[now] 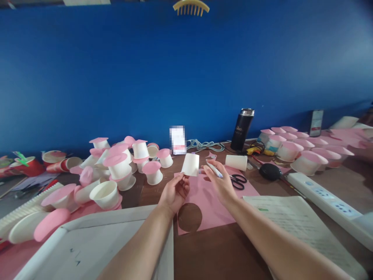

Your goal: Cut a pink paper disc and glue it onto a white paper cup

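My left hand [176, 191] grips a white paper cup [191, 165] by its lower left rim, with the cup's side facing me. A pale pen [215, 170] is pinched in my right hand [222, 182], just right of the cup. Under both hands lies a pink paper sheet [217, 214] with a round piece cut out of it. Black-handled scissors [239, 181] rest at the sheet's right edge, partly behind my right hand. Another white paper cup [236, 162] lies on its side behind the scissors.
Paper cups with pink discs [151, 168] crowd the left; more pink-topped cups [309, 157] stand at right. A black thermos [243, 130] and a phone [177, 140] stand near the blue wall. A power strip [326, 198], written sheet [294, 221] and white board [116, 245] lie nearer.
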Demonstrator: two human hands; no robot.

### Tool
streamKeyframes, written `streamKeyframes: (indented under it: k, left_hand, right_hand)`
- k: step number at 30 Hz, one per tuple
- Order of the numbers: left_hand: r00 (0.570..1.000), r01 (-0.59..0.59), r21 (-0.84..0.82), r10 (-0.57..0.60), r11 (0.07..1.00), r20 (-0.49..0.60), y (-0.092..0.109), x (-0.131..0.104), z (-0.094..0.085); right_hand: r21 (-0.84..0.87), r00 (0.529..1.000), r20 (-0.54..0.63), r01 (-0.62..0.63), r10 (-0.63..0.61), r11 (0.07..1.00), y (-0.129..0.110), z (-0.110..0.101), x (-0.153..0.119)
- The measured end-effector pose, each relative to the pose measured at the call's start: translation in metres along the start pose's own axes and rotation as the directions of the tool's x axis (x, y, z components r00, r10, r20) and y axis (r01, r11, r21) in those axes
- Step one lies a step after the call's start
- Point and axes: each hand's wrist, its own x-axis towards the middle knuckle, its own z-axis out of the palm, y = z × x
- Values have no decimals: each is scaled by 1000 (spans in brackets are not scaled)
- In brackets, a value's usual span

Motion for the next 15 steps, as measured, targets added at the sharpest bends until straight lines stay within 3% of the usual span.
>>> streamKeyframes:
  k: [4,7,12,15]
  left_hand:
    - [996,82,23,-83,996,29,0,-3,2]
    - [994,106,51,-108,993,26,-2,-4,3]
    - [997,27,169,-38,985,62,-13,-8,5]
    - [997,-13,229,-6,973,78,-19,-8,6]
  right_hand:
    - [29,979,155,-139,133,990,3,1,-2]
    - [56,965,211,-171,156,984,3,2,-3]
    - [-31,992,112,-57,60,998,8,1,-1]
    - [-117,990,142,6,11,993,14,-1,3]
